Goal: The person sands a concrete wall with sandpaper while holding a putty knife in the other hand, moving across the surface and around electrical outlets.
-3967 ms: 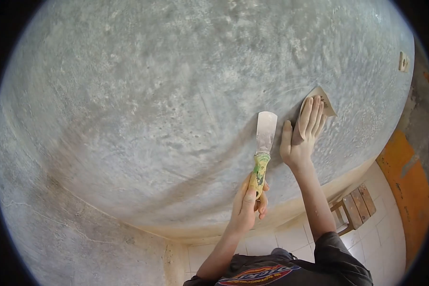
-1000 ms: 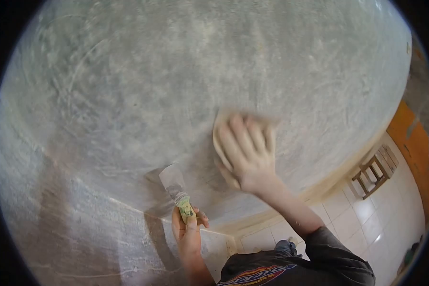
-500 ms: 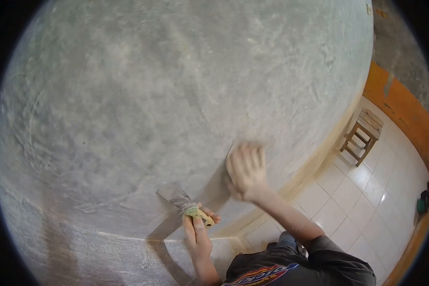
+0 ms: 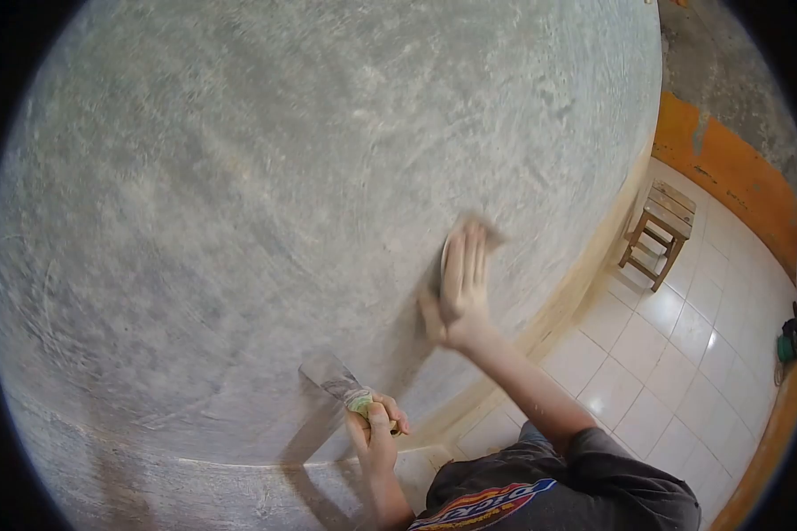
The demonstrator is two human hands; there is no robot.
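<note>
My left hand (image 4: 377,435) is closed round the yellow-green handle of a putty knife (image 4: 335,375), whose wide, smeared blade points up and left, close to the wall. Higher up, my right hand (image 4: 463,292) lies flat against the grey plastered wall (image 4: 239,248), its fingers stretched upward and a little blurred. Beneath those fingers is a thin sheet that looks like sandpaper (image 4: 490,232). Its brownish corner shows past the fingertips and a pale edge runs along their left side; the palm hides the rest.
A small wooden stool (image 4: 660,232) stands on the white tiled floor (image 4: 655,354) to the right. Behind it runs an orange wall band (image 4: 726,181). A dark and green object (image 4: 788,343) lies at the far right. A ledge (image 4: 204,491) borders the wall's lower left.
My right hand has slid upward on the wall, and the sheet's corner now shows past its fingertips. The left hand still grips the putty knife. The view has shifted slightly.
</note>
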